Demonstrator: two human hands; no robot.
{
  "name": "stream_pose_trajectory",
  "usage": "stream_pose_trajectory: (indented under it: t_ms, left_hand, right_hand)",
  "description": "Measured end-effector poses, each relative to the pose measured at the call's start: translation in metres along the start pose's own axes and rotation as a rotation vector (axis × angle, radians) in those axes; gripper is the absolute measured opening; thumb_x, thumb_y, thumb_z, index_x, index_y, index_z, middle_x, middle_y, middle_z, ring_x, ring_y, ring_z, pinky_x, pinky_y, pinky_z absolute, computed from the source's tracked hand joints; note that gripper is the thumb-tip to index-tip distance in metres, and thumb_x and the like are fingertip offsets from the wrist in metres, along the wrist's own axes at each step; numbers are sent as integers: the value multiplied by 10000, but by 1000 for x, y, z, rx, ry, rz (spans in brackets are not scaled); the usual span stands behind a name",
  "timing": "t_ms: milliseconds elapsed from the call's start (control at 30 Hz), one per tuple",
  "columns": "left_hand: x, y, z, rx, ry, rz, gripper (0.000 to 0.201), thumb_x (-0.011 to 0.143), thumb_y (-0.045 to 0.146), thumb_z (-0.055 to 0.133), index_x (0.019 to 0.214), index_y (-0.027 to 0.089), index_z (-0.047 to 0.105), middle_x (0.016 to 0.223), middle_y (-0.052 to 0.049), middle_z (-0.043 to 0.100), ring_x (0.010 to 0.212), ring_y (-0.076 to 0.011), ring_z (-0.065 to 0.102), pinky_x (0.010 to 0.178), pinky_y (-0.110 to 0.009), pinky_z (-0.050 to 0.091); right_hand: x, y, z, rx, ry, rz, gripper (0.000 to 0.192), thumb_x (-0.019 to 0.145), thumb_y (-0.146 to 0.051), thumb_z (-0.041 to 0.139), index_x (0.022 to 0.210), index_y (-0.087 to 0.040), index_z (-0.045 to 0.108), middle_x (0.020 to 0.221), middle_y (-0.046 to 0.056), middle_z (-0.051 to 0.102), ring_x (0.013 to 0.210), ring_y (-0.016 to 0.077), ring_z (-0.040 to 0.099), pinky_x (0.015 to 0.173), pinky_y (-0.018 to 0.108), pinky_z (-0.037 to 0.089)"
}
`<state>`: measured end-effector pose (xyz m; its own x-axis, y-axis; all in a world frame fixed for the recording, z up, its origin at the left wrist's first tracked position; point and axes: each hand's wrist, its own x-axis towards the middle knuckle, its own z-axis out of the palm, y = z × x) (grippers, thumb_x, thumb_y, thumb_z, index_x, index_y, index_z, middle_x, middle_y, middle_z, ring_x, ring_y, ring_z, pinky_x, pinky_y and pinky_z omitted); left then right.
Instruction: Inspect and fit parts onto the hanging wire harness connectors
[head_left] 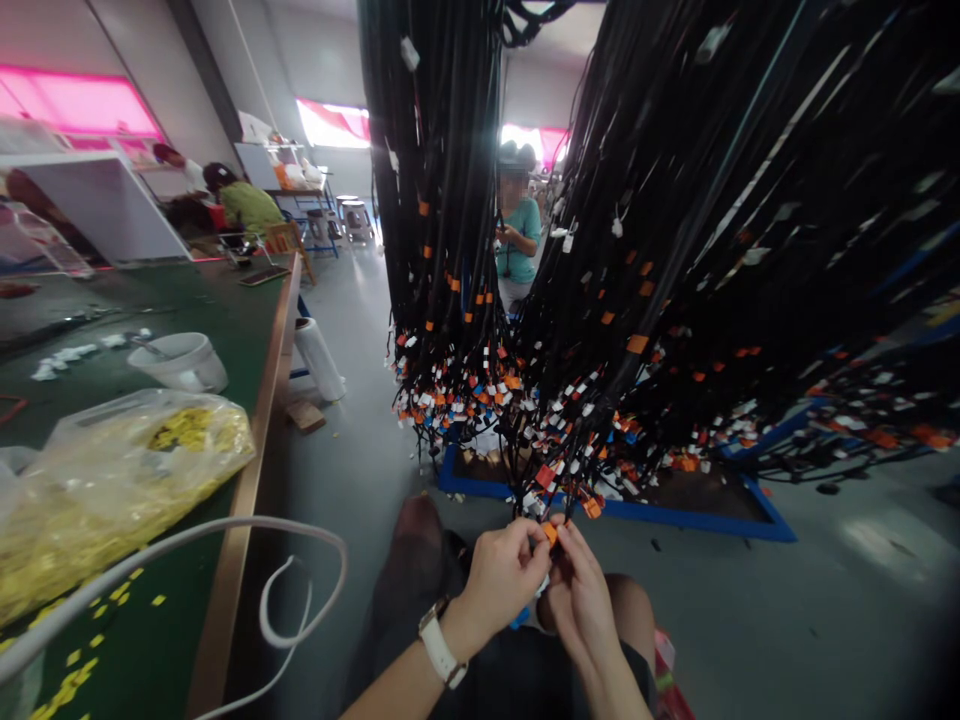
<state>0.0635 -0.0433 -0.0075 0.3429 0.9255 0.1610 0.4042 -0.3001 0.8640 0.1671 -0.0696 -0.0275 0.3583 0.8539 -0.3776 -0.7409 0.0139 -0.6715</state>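
In front of my lap, an orange connector [551,533] sits between my two hands, at the lower end of a bundle of black cables [622,330]. My left hand [508,568], with a white-strapped watch [441,645] on its wrist, is closed with finger and thumb pinched at the connector. My right hand [581,590] is closed round the cable end just beside it, its fingers partly hidden. Below the fingers show a white connector and a blue piece [520,619]. Close above the hands hang a red connector [544,477] and another orange connector [592,507].
Cable bundles with many small connectors hang over a blue-framed rack base [675,515]. At left, a green table [247,350] bears a bag of yellow pieces [135,450], a white cup [184,365] and a white cord [300,528]. Other people sit or stand farther back.
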Motion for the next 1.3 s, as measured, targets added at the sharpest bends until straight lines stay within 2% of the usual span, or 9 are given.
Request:
stream_pose_trajectory:
  t_ms: [367,667,933,1300]
  left_hand:
    - [0,0,2,-52,-28,-73,102,813,214,499,794,177,592,553,17,594,482,-102,513,505,-187,356]
    - [-3,-1,3,-117,-62,-31,107,858,209,453,850,194,558,701,-9,679,619,-132,621,610,-205,428]
    - [-4,-1,4,-87,-82,-33,112,863,214,457,853,191,567,718,-11,696,630,-134,633,600,-205,421]
    - [-5,1,6,-78,-71,-30,118,854,222,487,856,200,602,724,0,706,595,-119,614,568,-197,390]
  right_hand:
    - [2,1,-3,-12,6,0,255,610,-265,789,843,-209,705,815,-25,691,739,107,608,684,181,489]
    - [3,0,-5,-35,31,-8,260,605,-271,784,843,-208,700,825,-15,684,706,120,601,610,204,475]
    - [3,1,-10,-2,-7,11,239,636,-264,772,855,-201,700,799,-26,676,669,91,576,573,160,460]
    - [4,0,-18,-27,43,-28,249,620,-282,782,846,-211,705,807,-22,684,673,109,590,567,185,468]
